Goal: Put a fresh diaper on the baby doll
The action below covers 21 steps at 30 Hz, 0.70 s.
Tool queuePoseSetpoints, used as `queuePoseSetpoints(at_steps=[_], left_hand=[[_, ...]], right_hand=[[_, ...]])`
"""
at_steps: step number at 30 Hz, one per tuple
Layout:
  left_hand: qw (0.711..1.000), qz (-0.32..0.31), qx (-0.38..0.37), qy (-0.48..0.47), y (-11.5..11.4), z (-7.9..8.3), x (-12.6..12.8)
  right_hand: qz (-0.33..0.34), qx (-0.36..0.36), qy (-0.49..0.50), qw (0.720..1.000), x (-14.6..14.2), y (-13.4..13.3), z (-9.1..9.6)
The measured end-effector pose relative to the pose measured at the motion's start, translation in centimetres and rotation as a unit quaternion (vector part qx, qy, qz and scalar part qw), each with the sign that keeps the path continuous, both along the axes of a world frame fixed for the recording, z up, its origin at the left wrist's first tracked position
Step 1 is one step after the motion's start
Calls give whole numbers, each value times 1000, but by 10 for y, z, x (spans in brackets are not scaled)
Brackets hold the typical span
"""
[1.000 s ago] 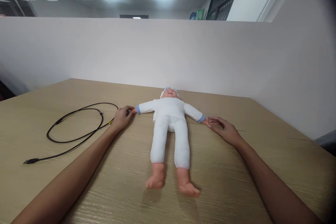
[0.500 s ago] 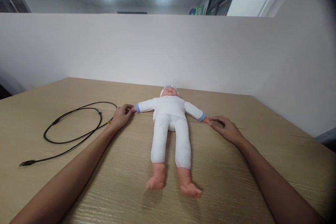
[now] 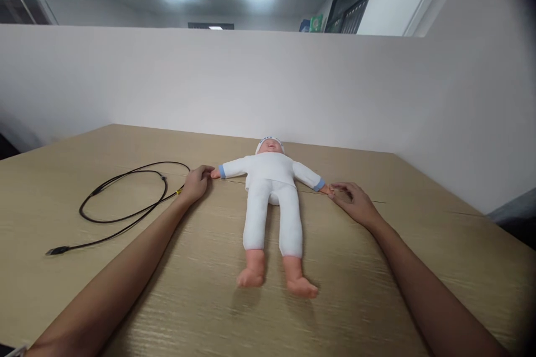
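A baby doll (image 3: 273, 170) in a white suit with blue cuffs and a white cap lies on its back on the wooden table (image 3: 201, 284). Its arms are spread and its bare feet point towards me. At the doll's hand on the left side, my left hand (image 3: 196, 183) has its curled fingers against the small fingers. My right hand (image 3: 357, 204) pinches the doll's other hand between thumb and fingertips, with the remaining fingers bent. Both my forearms rest low along the table.
A black cable (image 3: 121, 220) with a plug end and a yellow tag lies looped left of my left forearm, its far end passing close to my wrist. A white partition (image 3: 251, 81) rises behind the table's back edge.
The view has shifted slightly, so the cable and the doll's feet appear a little differently placed. My left fingers cover less of the doll's hand than before.
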<state>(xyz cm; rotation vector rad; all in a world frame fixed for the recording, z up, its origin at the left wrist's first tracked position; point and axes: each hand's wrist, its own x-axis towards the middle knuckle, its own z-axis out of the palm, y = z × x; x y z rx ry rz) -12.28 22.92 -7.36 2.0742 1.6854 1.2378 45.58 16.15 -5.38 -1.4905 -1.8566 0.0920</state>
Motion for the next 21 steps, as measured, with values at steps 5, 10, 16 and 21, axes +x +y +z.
queuePoseSetpoints(at_steps=[5,10,16,21], left_hand=[[998,14,58,24,-26,15,10],[991,0,131,31,-72,33,28],[984,-49,173,13,-143,65,66],[961,-83,184,-189,-267,56,92]], right_hand=[[-35,54,-11,998,-11,-17,1],[-71,82,-14,994,-29,-50,0],[-98,90,15,991,-72,-100,23],[-94,111,46,988,-115,-224,37]])
